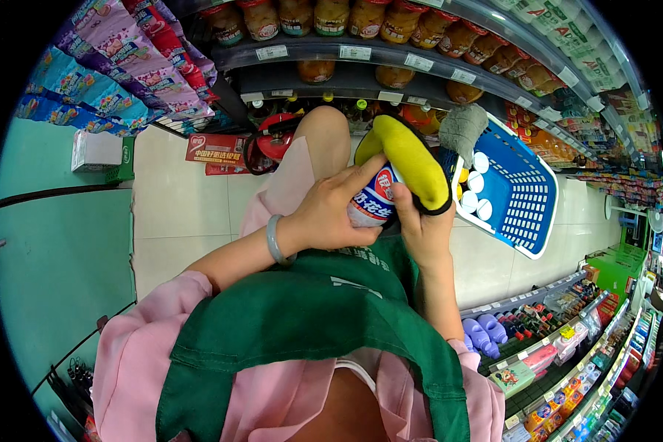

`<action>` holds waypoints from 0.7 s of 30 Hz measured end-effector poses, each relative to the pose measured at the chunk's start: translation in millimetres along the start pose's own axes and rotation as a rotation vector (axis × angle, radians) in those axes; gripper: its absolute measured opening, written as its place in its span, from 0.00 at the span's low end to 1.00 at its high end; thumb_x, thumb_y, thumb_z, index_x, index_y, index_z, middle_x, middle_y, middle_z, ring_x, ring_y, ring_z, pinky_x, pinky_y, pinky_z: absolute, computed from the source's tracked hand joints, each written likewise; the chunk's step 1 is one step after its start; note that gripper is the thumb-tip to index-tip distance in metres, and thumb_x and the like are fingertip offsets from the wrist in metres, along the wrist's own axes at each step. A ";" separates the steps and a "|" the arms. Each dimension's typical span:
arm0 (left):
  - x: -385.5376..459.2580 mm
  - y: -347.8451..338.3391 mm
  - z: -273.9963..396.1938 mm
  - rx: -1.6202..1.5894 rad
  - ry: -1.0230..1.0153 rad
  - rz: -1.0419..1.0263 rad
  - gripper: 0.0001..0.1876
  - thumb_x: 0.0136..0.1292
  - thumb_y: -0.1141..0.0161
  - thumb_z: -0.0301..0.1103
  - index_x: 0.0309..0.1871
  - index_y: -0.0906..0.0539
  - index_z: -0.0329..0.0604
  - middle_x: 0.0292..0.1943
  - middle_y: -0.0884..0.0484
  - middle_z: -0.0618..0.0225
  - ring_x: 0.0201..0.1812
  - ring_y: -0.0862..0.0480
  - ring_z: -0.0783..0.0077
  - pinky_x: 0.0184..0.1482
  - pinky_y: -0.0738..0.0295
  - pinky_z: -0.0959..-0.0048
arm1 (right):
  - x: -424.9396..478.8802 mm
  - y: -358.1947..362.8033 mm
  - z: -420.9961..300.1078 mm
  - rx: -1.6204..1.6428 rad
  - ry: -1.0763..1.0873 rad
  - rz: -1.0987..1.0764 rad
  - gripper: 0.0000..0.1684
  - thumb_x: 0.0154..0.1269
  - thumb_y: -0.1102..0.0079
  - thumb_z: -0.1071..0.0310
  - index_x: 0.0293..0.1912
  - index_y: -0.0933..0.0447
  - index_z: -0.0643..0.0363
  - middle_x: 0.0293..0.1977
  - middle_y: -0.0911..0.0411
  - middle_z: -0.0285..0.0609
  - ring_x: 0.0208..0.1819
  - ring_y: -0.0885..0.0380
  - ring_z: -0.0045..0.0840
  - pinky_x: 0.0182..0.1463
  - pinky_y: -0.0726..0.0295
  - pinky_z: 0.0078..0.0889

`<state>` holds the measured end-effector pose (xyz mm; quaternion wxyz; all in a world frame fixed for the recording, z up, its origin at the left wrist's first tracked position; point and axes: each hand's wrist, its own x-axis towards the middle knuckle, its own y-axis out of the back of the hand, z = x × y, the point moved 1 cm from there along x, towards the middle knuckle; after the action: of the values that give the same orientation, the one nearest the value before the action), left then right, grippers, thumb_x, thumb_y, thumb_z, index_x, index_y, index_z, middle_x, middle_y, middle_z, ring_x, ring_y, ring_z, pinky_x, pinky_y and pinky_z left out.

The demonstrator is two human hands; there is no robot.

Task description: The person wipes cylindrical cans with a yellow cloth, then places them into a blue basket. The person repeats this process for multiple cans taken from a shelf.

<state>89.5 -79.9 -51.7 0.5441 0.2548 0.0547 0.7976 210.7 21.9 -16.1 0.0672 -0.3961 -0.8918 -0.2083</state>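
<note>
Before my lap, a can point(374, 194) with a blue, white and red printed label is tilted between my hands. My left hand point(331, 201), a pale bangle point(274, 238) on its wrist, grips the can's side with the index finger stretched towards its top. My right hand point(428, 226) holds a yellow cloth point(414, 160) with a black edge, folded over the far end of the can. The right thumb lies near the label; the other right fingers are mostly hidden behind the cloth.
A blue plastic basket point(547, 221) with a white rim stands at right, holding several white-lidded containers point(476, 181). A grey cloth point(464, 128) hangs at its corner. Shelves of jars point(331, 16) rise ahead. Red boxes point(215, 150) lie on the floor. Hanging snack bags point(127, 50) crowd the left.
</note>
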 end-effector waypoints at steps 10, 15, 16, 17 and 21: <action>-4.3 -3.4 -5.5 -0.471 0.264 -0.043 0.46 0.46 0.32 0.30 0.70 0.44 0.38 0.56 0.28 0.60 0.59 0.29 0.70 0.58 0.33 0.73 | 7.0 -10.6 -7.9 -0.300 0.366 -0.036 0.26 0.53 0.33 0.73 0.53 0.28 0.66 0.58 0.33 0.53 0.59 0.31 0.39 0.60 0.33 0.37; -2.8 4.6 -5.4 -0.849 0.464 -0.080 0.43 0.50 0.39 0.23 0.70 0.47 0.40 0.59 0.31 0.63 0.60 0.30 0.71 0.59 0.34 0.73 | -4.8 -21.5 4.7 -0.056 0.189 0.008 0.30 0.57 0.35 0.55 0.55 0.27 0.60 0.69 0.52 0.58 0.68 0.47 0.48 0.68 0.46 0.47; -2.8 5.5 -5.4 -0.947 0.512 -0.067 0.42 0.51 0.40 0.22 0.70 0.47 0.40 0.59 0.31 0.63 0.60 0.30 0.71 0.59 0.33 0.73 | -7.5 -22.3 8.0 -0.082 0.193 -0.034 0.32 0.61 0.41 0.48 0.57 0.28 0.60 0.70 0.57 0.57 0.70 0.52 0.49 0.70 0.53 0.47; -3.5 6.1 -6.1 -1.022 0.586 -0.049 0.42 0.51 0.41 0.22 0.71 0.48 0.41 0.59 0.31 0.63 0.59 0.29 0.71 0.59 0.33 0.73 | -10.4 -24.2 10.5 -0.045 0.178 -0.044 0.33 0.62 0.41 0.47 0.58 0.30 0.61 0.70 0.57 0.57 0.70 0.52 0.49 0.71 0.55 0.47; -6.1 6.3 -20.8 -1.227 0.624 0.006 0.34 0.57 0.48 0.29 0.69 0.45 0.42 0.58 0.29 0.61 0.57 0.25 0.69 0.57 0.29 0.71 | -26.5 -38.0 19.2 0.165 0.081 -0.103 0.44 0.62 0.43 0.45 0.66 0.44 0.64 0.71 0.60 0.58 0.72 0.58 0.47 0.72 0.60 0.46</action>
<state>76.2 -84.0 -69.6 0.5463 -0.3407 -0.2533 0.7220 201.6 -10.8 -53.1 0.1246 -0.3340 -0.9217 -0.1530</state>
